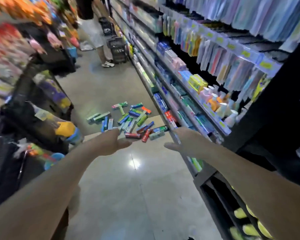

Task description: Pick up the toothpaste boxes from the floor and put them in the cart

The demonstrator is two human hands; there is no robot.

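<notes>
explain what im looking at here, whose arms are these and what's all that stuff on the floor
There is no machine here. The picture comes from one wide-angle camera worn on a person's head, looking forward and down a shop aisle, so the two bare arms reaching out are the wearer's own. The left hand and right hand are both stretched forward with relaxed fingers and hold nothing. Ahead of them, a pile of toothpaste boxes lies scattered on the grey floor. Shelves of toothpaste and toothbrushes run along the right; blurred goods are on the left. Further down the aisle another person stands beside black baskets. I cannot clearly make out a cart.
</notes>
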